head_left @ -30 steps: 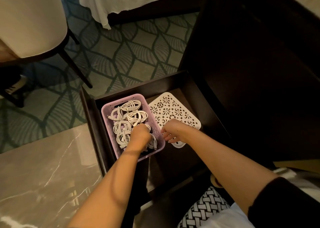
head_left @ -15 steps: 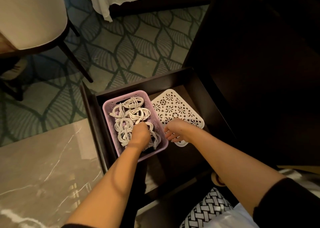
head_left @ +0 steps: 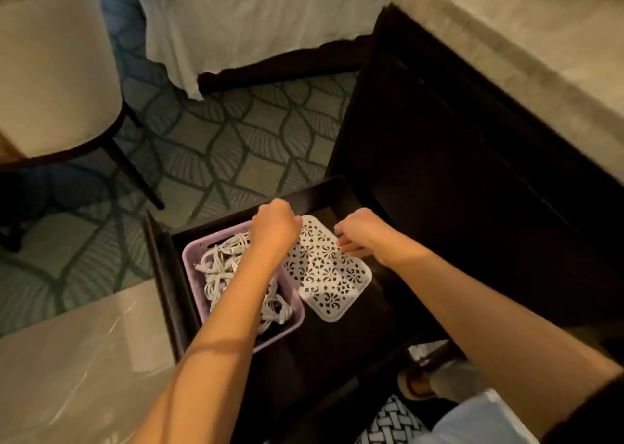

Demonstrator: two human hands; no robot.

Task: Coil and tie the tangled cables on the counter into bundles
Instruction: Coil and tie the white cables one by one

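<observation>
While the left forearm crosses above them, the white cables (head_left: 216, 274) lie as thin, round cords wound into small looped bundles inside one lilac plastic basket (head_left: 189, 264). It is rectangular with rounded corners and a row of small holes under the rim. Several bundles show, but the arm hides part of the heap, so the exact count cannot be told.

Just right of the basket lies one flat white plastic lid (head_left: 324, 274), a rounded rectangle pierced all over with a floral cut-out pattern. The left hand (head_left: 275, 229) is curled over the lid's far corner next to the basket; its fingers are hidden, so I cannot tell whether it grips anything. The right hand (head_left: 364, 236) pinches the lid's edge farthest from the basket with bent fingertips (head_left: 344, 249).

Basket and lid both sit in one open drawer (head_left: 337, 349) of dark, smooth wood. Left of the basket is a glossy veined marble counter (head_left: 74, 359). Beyond the basket are a leaf-patterned carpet (head_left: 236, 146) and one cream padded chair (head_left: 50, 72).
</observation>
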